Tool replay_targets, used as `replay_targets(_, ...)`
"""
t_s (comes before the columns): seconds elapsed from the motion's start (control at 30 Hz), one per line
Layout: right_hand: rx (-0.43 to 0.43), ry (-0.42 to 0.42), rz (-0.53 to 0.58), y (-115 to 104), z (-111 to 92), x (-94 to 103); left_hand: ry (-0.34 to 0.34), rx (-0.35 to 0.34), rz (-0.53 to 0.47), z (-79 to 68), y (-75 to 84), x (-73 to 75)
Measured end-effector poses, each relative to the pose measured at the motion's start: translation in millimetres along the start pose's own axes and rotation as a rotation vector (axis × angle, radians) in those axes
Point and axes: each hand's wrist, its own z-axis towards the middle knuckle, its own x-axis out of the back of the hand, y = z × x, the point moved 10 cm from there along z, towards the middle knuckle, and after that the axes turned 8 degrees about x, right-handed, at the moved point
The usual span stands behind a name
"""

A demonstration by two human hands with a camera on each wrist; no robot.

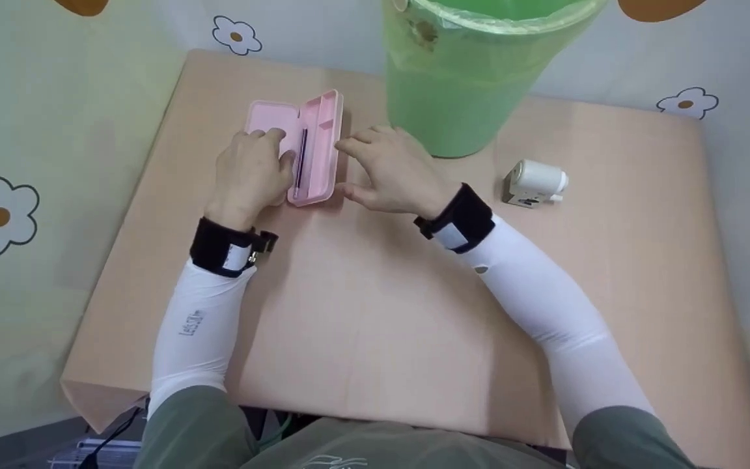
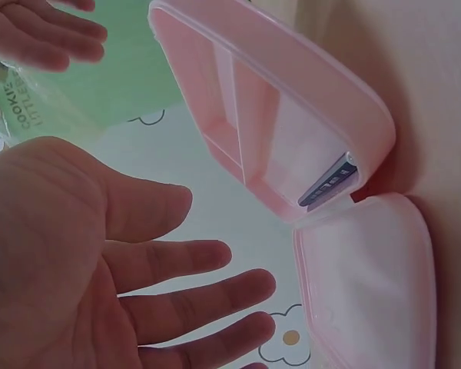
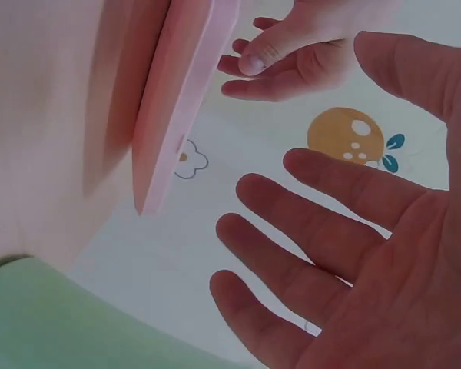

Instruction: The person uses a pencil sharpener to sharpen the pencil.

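Observation:
A pink pencil case (image 1: 324, 159) lies unfolded toward the back left of the table, its flat lid (image 1: 272, 116) on the left and its divided tray on the right. Along the hinge side of the tray lies a slim dark pen (image 1: 302, 156), whose end with pale lettering also shows in the left wrist view. My left hand (image 1: 248, 169) hovers over the lid, covering part of it, fingers relaxed and holding nothing. Beside the tray's right wall is my right hand (image 1: 404, 170), thumb and fingers spread apart, palm bare in the right wrist view.
A tall green bin (image 1: 453, 98) with a clear plastic liner stands at the back, just beyond my right hand. Right of it sits a small white device (image 1: 538, 182) with a rounded body. Patterned walls border the table (image 1: 375, 326) behind and at the sides.

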Motion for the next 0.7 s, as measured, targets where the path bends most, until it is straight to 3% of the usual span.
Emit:
replay_targets(0.27,0.077,-0.021,0.013,-5,56,-32.8,-0.03,-0.005,-0.017,-0.1,-1.5,0.8)
replay_targets(0.4,0.09,-0.012,0.023,-4,75,-48.7,-0.028,-0.009,-0.025,1.0,-3.8,-1.7)
replay_targets(0.7,-0.027,0.038,0.04,16,90,-65.3,0.005,-0.024,-0.023,1.7,-4.9,3.5)
